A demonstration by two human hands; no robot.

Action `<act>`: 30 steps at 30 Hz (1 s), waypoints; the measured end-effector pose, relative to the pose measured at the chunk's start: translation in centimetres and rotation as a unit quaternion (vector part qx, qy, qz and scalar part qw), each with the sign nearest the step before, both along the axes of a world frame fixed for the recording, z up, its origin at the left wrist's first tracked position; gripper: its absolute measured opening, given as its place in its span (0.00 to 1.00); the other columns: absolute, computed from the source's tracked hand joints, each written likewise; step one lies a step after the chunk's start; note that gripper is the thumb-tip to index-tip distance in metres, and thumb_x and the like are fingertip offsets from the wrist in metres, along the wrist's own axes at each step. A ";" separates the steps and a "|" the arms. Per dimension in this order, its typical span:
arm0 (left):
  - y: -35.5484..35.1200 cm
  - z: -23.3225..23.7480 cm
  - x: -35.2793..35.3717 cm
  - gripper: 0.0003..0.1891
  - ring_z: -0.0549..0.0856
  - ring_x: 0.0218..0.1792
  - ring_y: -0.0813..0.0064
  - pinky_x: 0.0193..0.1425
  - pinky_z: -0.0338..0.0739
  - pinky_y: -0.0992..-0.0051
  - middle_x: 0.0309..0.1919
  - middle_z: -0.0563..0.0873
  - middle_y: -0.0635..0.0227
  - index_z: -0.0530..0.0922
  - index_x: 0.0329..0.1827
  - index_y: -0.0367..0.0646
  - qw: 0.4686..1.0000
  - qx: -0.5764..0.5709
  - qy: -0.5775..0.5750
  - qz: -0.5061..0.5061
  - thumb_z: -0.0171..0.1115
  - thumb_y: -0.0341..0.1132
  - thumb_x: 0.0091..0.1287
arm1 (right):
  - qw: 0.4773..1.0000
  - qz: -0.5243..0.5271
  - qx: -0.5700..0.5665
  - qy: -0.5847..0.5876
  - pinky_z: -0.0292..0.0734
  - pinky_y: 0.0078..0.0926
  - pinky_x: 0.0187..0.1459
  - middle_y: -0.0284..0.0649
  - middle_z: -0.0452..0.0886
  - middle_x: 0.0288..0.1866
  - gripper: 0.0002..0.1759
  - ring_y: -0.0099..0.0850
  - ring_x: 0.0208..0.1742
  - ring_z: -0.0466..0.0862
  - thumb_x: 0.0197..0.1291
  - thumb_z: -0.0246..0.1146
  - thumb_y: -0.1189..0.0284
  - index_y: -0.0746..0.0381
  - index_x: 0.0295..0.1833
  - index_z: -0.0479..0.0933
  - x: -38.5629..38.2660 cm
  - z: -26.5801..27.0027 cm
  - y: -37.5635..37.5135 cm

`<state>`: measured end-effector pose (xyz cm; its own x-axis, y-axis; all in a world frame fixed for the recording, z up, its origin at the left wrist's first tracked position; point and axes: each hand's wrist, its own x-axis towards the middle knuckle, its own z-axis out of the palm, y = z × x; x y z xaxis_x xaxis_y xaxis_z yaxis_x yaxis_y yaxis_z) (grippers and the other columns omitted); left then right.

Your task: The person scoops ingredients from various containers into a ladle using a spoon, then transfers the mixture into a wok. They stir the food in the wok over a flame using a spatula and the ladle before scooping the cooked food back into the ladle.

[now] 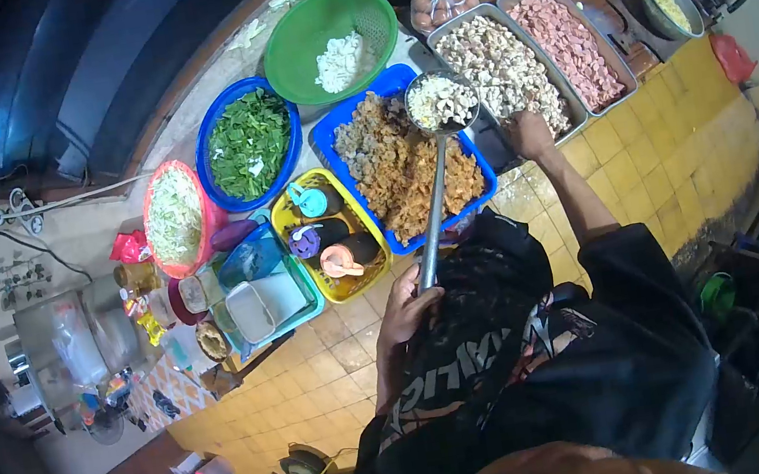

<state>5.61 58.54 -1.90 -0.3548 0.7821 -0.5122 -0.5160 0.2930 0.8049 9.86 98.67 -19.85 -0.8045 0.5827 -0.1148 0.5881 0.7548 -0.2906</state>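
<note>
Overhead fisheye view of a food prep tabletop (pixel 639 152) of yellow tiles. Person's left hand (pixel 402 316) grips the end of a long steel ladle (pixel 433 200), fingers wrapped tight round the handle. The ladle is plain grey metal w/ a thin straight handle and a round, shallow bowl heaped w/ pale, whitish chunks. The bowl sits above the far edge of a blue tray (pixel 323 140) full of brown fried pieces, just beside a metal tray (pixel 582 116) of the same pale chunks. Right hand (pixel 530 133) reaches into that metal tray, back of hand up, fingers down among the pieces; can't tell if they're clenched or loose. Next to it, a 2nd metal tray (pixel 632 85) holds pink slices. Also nearby: green colander (pixel 304 44) w/ white bits, blue bowl (pixel 210 135) of chopped greens, yellow tray (pixel 284 216) of bottles.
</note>
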 end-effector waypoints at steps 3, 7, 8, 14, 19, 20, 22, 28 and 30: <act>-0.3 0.5 -0.1 0.11 0.74 0.16 0.83 0.19 0.69 0.82 0.19 0.74 0.73 0.69 0.46 0.39 1.000 -0.012 0.010 0.003 0.60 0.28 0.63 | 0.992 -0.066 -0.065 0.089 0.78 0.44 0.39 0.55 0.82 0.29 0.14 0.50 0.34 0.84 0.54 0.63 0.63 0.64 0.31 0.82 1.0 6.2 -1.9; -0.1 1.1 -0.2 0.11 0.74 0.15 0.83 0.18 0.69 0.82 0.19 0.74 0.73 0.69 0.47 0.38 1.000 0.003 -0.009 0.008 0.59 0.28 0.64 | 0.985 -0.047 -0.114 0.124 0.79 0.39 0.39 0.48 0.84 0.33 0.11 0.46 0.35 0.85 0.57 0.62 0.65 0.58 0.41 0.84 2.4 6.7 -0.9; -0.1 1.0 -0.3 0.12 0.74 0.15 0.82 0.18 0.69 0.81 0.19 0.74 0.72 0.69 0.48 0.38 1.000 0.001 -0.007 0.003 0.59 0.28 0.64 | 0.985 -0.048 -0.115 0.123 0.79 0.39 0.39 0.48 0.84 0.33 0.11 0.46 0.35 0.85 0.57 0.62 0.65 0.58 0.41 0.84 2.7 6.5 -0.9; -0.2 0.3 -0.2 0.14 0.74 0.15 0.82 0.18 0.69 0.81 0.20 0.74 0.72 0.69 0.50 0.37 1.000 -0.005 0.004 -0.001 0.59 0.28 0.64 | 0.952 -0.101 -0.172 0.232 0.78 0.34 0.44 0.51 0.85 0.38 0.12 0.40 0.40 0.86 0.59 0.58 0.73 0.62 0.45 0.83 4.2 5.5 -0.3; 0.0 0.0 -0.2 0.15 0.74 0.15 0.82 0.18 0.70 0.81 0.20 0.74 0.72 0.69 0.52 0.37 1.000 -0.011 0.017 -0.009 0.60 0.29 0.64 | 0.946 -0.039 -0.137 0.291 0.78 0.34 0.42 0.51 0.84 0.36 0.13 0.44 0.38 0.85 0.57 0.59 0.73 0.61 0.46 0.82 4.6 9.0 -0.5; 0.4 0.5 -0.3 0.15 0.74 0.15 0.82 0.18 0.69 0.81 0.20 0.74 0.72 0.69 0.51 0.37 0.999 -0.030 0.023 -0.022 0.60 0.29 0.64 | 0.955 -0.056 -0.137 0.257 0.78 0.36 0.40 0.52 0.83 0.33 0.10 0.46 0.37 0.84 0.57 0.59 0.74 0.62 0.43 0.82 4.4 11.0 -0.9; 0.8 0.7 -0.2 0.14 0.74 0.15 0.82 0.18 0.69 0.81 0.20 0.74 0.73 0.70 0.51 0.38 0.998 -0.049 0.028 -0.032 0.60 0.29 0.63 | 0.963 -0.071 -0.137 0.221 0.78 0.38 0.38 0.52 0.83 0.31 0.08 0.48 0.35 0.84 0.56 0.59 0.75 0.63 0.40 0.82 3.5 12.0 -1.3; 1.8 1.0 0.6 0.14 0.73 0.15 0.82 0.17 0.68 0.82 0.19 0.73 0.74 0.71 0.49 0.39 1.000 -0.025 0.000 -0.019 0.61 0.30 0.62 | 0.996 -0.034 0.051 0.071 0.77 0.47 0.36 0.56 0.80 0.29 0.12 0.52 0.33 0.82 0.51 0.54 0.78 0.61 0.41 0.80 2.0 8.3 0.7; 2.0 1.2 0.8 0.14 0.73 0.15 0.82 0.17 0.68 0.82 0.19 0.73 0.74 0.71 0.48 0.40 0.999 -0.031 -0.031 -0.009 0.63 0.30 0.62 | 0.999 -0.021 -0.015 -0.019 0.78 0.47 0.39 0.56 0.81 0.32 0.10 0.54 0.35 0.82 0.50 0.55 0.75 0.61 0.38 0.79 1.3 9.4 -0.3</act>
